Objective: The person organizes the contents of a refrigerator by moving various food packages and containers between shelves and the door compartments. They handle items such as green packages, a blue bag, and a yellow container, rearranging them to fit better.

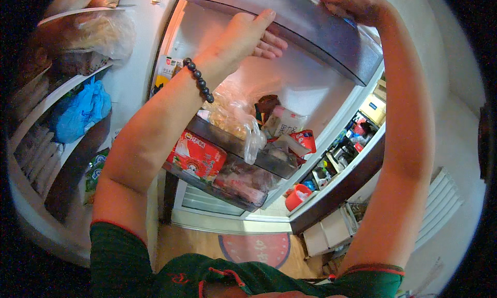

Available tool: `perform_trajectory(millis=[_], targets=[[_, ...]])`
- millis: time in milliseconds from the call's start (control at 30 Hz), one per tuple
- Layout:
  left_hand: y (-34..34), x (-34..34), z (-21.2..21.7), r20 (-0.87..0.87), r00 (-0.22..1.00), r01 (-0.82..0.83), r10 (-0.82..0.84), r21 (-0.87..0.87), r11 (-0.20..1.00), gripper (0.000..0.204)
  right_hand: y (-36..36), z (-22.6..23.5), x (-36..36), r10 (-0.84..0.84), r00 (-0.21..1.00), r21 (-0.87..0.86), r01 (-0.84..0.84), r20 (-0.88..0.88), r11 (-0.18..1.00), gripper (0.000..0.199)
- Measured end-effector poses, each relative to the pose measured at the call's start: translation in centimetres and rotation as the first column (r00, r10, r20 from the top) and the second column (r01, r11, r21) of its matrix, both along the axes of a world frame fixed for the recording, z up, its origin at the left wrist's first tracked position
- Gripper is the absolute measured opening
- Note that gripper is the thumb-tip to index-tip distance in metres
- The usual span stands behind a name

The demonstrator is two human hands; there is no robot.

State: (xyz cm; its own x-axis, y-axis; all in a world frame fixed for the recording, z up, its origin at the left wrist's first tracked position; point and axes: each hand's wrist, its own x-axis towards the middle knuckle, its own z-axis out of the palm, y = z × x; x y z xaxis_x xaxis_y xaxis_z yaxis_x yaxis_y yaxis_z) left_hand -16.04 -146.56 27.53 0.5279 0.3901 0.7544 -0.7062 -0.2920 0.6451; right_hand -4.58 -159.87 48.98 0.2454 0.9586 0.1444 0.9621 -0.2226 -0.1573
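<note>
My left hand (256,36), with a dark bead bracelet (199,80) on its wrist, is stretched out with fingers apart. It holds nothing and is just below the front of the grey upper door bin (295,26). Up at that bin's right end, my right hand (354,7) has its fingers curled down by the rim. What they hold is hidden at the picture's top edge. Beneath my left forearm, a lower door bin (274,161) carries a clear plastic bag of pale food (230,111), a white packet (284,122) and a red packet (304,140).
The bottom door bin (228,192) holds a red package (196,157) and wrapped, reddish food (240,184). On the left, compartment shelves hold a blue plastic bag (85,111) and a clear bag (106,36). Below lie a round-edged mat (253,246) and a red bucket (296,197).
</note>
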Motion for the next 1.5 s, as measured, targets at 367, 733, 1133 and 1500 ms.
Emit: perform_trajectory(millis=[367, 733, 1133, 1500], targets=[[0.1, -0.3, -0.2, -0.038, 0.996, -0.081, 0.083, 0.037, 0.996, 0.053, -7.5, -0.1, 5.1, 0.149, 0.986, 0.362, -0.167, 0.078, 0.917, 0.028], [-0.1, -0.8, -0.2, -0.037, 0.999, -0.022, 0.021, -0.028, 0.999, 0.051, 0.0, -0.7, 3.6, -0.011, 0.889, 0.042, -0.009, 0.458, 0.999, 0.026], [0.5, -0.6, -0.4, -0.027, 0.998, -0.059, 0.058, -0.029, 0.998, 0.052, 7.7, -1.6, -4.0, 0.145, 0.939, 0.303, -0.243, 0.312, 0.922, 0.027], [0.3, -0.4, -0.2, 0.0, 0.999, -0.048, 0.048, -0.003, 0.999, 0.051, -0.2, -0.8, 3.0, -0.065, 0.954, 0.018, 0.062, 0.293, 0.998, 0.025]])
